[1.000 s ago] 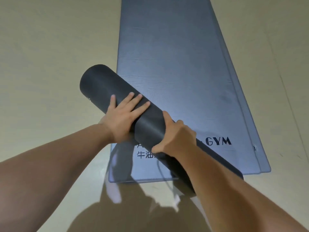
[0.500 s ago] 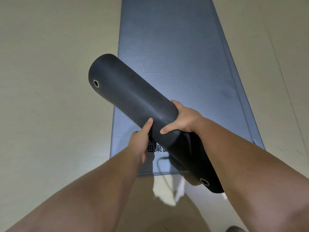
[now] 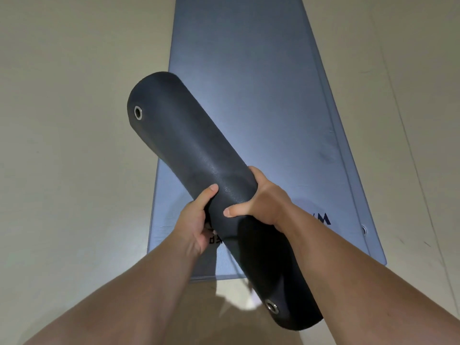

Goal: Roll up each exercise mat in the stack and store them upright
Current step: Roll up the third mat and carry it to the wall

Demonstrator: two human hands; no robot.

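A pale beige smooth floor (image 3: 62, 145) filled the left of the view. On it lay a stack of flat blue-grey foam exercise mats (image 3: 261, 108), running lengthwise away from the person; at least two layers could be counted where their edges stepped along the right side and the near right corner, though the exact number could not be told.

Above the stack, one rolled-up dark charcoal exercise mat (image 3: 189, 155) was held in the air, slanting from upper left to lower right. Two round metal eyelets showed on it, one eyelet near the far end (image 3: 138, 112) and one eyelet near the close end (image 3: 271, 307).

The left hand (image 3: 195, 225) gripped the roll from below and the left, its thumb laid on the dark surface and its fingers curled underneath. Just beside that hand, dark printed characters (image 3: 215, 239) showed on the top flat mat, too covered to be read.

The right hand (image 3: 263, 200) clasped the roll from the right, fingers wrapped over its top and thumb pressed on the near face, the two thumbs close together.

Further right, dark capital lettering (image 3: 323, 218) on the top flat mat was mostly hidden by the right forearm; only what looked like an "M" was legible. One small metal eyelet (image 3: 364, 230) sat near the stack's right edge.
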